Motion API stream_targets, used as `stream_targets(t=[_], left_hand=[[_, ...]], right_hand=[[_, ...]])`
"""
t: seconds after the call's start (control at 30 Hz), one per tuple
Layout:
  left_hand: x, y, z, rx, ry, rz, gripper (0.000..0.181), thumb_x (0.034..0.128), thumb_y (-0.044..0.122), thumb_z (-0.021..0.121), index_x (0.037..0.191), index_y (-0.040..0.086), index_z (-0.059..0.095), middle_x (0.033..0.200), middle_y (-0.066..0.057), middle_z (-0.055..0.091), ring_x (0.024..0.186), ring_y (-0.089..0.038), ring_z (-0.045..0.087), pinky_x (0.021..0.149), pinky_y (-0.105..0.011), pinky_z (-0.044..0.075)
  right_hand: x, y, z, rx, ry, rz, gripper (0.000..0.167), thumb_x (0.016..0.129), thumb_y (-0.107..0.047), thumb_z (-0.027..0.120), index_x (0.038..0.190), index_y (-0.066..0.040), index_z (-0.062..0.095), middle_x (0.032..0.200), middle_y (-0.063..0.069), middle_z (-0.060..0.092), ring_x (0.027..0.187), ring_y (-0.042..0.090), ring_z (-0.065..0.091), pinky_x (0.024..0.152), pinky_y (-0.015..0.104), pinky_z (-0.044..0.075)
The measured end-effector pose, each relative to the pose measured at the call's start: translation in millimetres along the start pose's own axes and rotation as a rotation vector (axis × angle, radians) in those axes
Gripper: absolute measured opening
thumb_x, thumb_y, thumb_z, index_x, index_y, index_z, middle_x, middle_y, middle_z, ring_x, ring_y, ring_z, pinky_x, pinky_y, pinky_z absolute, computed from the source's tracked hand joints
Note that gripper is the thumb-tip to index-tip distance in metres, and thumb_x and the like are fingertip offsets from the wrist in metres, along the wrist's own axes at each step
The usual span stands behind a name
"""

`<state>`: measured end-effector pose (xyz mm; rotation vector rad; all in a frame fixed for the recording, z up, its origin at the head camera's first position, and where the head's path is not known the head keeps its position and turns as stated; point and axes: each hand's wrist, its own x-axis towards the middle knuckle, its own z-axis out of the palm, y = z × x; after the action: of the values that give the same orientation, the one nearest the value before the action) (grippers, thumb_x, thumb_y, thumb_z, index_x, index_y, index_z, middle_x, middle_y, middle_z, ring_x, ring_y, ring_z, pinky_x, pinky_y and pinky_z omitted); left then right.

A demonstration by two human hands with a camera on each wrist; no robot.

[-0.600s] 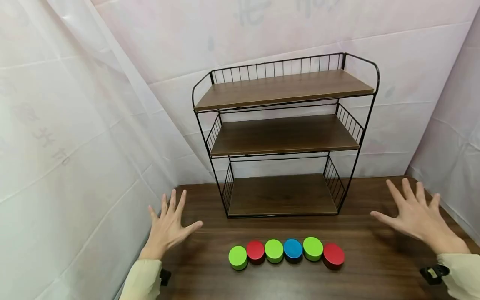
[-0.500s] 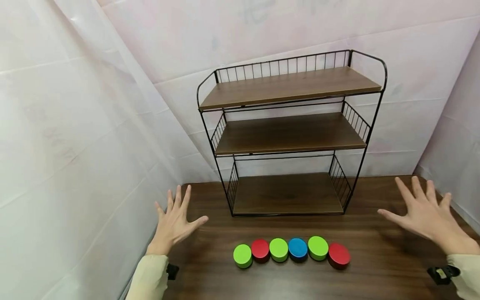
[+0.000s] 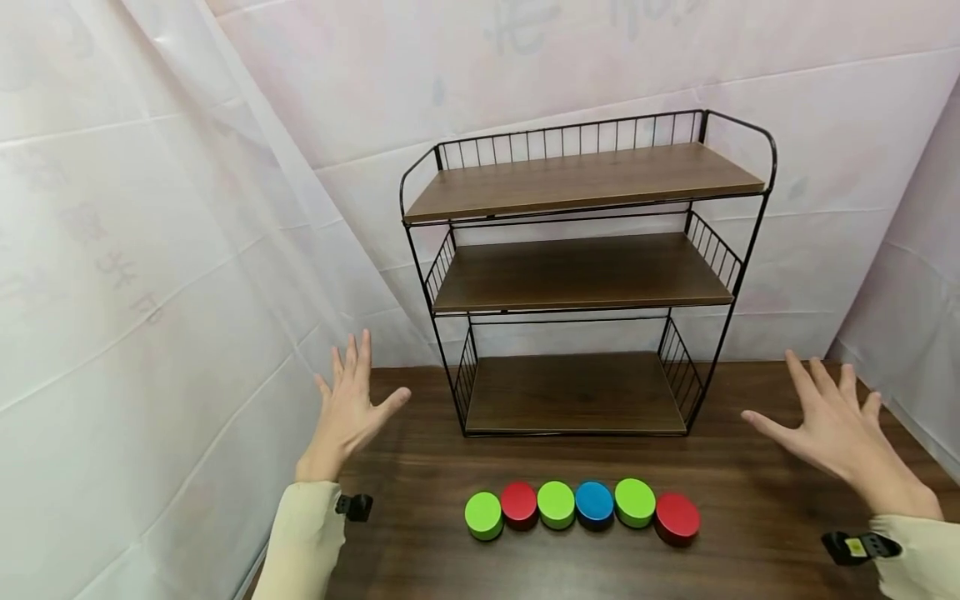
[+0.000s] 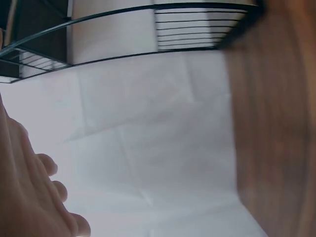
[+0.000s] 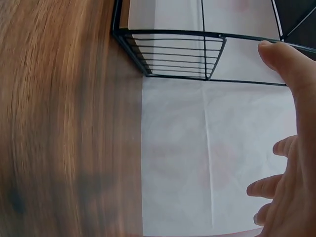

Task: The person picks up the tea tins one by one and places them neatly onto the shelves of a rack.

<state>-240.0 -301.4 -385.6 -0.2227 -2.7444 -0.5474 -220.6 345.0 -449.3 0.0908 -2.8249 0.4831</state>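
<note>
My left hand (image 3: 345, 417) hovers left of the shelf with fingers spread, holding nothing. On the far right my right hand (image 3: 836, 433) is spread too, above the table and touching nothing. Between them lies a row of round, flat-topped discs: a green disc (image 3: 483, 515), a red disc (image 3: 519, 504), a green disc (image 3: 557, 504), a blue disc (image 3: 595, 504), a green disc (image 3: 634, 502) and a red disc (image 3: 677, 518). Behind the row stands a three-tier shelf (image 3: 585, 271) with brown boards and a black wire frame. Both wrist views show loose fingers and the shelf's wire side.
The brown wooden table (image 3: 420, 550) carries the shelf and discs. White cloth (image 3: 187, 292) hangs at the left, the back and the right. Black wrist straps with small devices sit at both sleeves.
My left hand has risen and moved forward a little. My right hand shifts slightly, and the head view drifts. The discs stay in their row.
</note>
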Motion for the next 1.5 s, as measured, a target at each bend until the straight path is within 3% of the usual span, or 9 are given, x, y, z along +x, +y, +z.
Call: stream_targets(t=[0.33,0.53,0.67,0.87,1.03,1.2,1.37,1.5], left_hand=[[28.5,30.6,-20.6,-0.195,0.063,0.046,0.099,0.0949,0.076,0.046,0.163,0.036,-0.014,0.172,-0.001,-0.017,0.157,-0.039,-0.017,0.117,-0.081,0.002],[42.5,48.6,-28.2,-0.272,0.071,0.051,0.098,0.0965,0.063,0.056,0.164,0.038,-0.011,0.172,0.006,-0.014,0.159,-0.035,-0.015,0.116,-0.082,0.004],[49.7,61.4,-34.3,-0.327,0.081,0.043,0.098,0.0945,0.061,0.062,0.162,0.047,-0.008,0.173,0.01,-0.007,0.16,-0.029,-0.012,0.119,-0.079,0.004],[56.0,79.2,-40.4,-0.389,0.092,0.032,0.097,0.0909,0.062,0.068,0.16,0.053,0.001,0.173,0.012,0.007,0.161,-0.028,0.008,0.126,-0.066,0.015],[65.7,90.3,-38.1,-0.478,0.106,0.081,0.1,0.0882,0.056,0.076,0.163,0.045,0.011,0.172,0.012,0.016,0.158,-0.022,0.022,0.124,-0.054,0.034],[73.4,99.4,-35.6,-0.619,0.131,0.109,0.092,0.0906,0.047,0.078,0.163,0.037,0.023,0.169,0.005,0.03,0.154,-0.021,0.035,0.117,-0.052,0.044],[77.3,105.9,-33.6,-0.734,0.164,0.081,0.083,0.0927,0.041,0.077,0.161,0.032,0.031,0.165,-0.003,0.038,0.15,-0.023,0.042,0.114,-0.05,0.048],[78.8,110.7,-30.7,-0.777,0.184,0.08,0.081,0.0952,0.029,0.076,0.162,0.02,0.031,0.165,-0.009,0.039,0.15,-0.031,0.041,0.115,-0.052,0.046]], right_hand=[[-1.1,-10.6,3.0,0.12,-0.003,-0.018,0.113,0.093,-0.06,0.066,0.166,-0.012,-0.004,0.162,0.043,0.007,0.143,0.071,-0.011,0.106,0.089,-0.005],[-4.8,-17.2,4.5,0.209,0.006,-0.017,0.11,0.095,-0.053,0.067,0.166,-0.011,-0.005,0.163,0.042,0.004,0.142,0.072,-0.014,0.108,0.088,-0.004],[-9.5,-22.0,7.6,0.263,-0.002,-0.021,0.109,0.095,-0.05,0.069,0.166,-0.009,-0.004,0.164,0.04,0.002,0.141,0.071,-0.016,0.107,0.087,-0.005],[-14.9,-32.1,7.7,0.3,-0.006,-0.027,0.107,0.096,-0.049,0.069,0.166,-0.012,-0.003,0.167,0.035,0.002,0.145,0.065,-0.019,0.105,0.089,-0.003],[-22.9,-43.1,7.4,0.36,-0.014,-0.025,0.101,0.098,-0.046,0.068,0.167,-0.017,0.001,0.17,0.028,0.006,0.151,0.056,-0.019,0.105,0.09,0.0],[-32.0,-51.4,9.5,0.378,-0.005,-0.03,0.093,0.098,-0.044,0.068,0.167,-0.014,0.013,0.167,0.033,0.015,0.154,0.056,-0.009,0.106,0.089,0.006],[-40.5,-58.9,12.2,0.391,0.006,-0.045,0.086,0.098,-0.042,0.07,0.165,-0.014,0.023,0.165,0.035,0.02,0.153,0.059,-0.005,0.106,0.09,0.007],[-47.7,-66.4,13.4,0.412,0.012,-0.059,0.084,0.097,-0.04,0.071,0.164,-0.015,0.027,0.165,0.033,0.022,0.153,0.058,-0.004,0.106,0.09,0.005]])
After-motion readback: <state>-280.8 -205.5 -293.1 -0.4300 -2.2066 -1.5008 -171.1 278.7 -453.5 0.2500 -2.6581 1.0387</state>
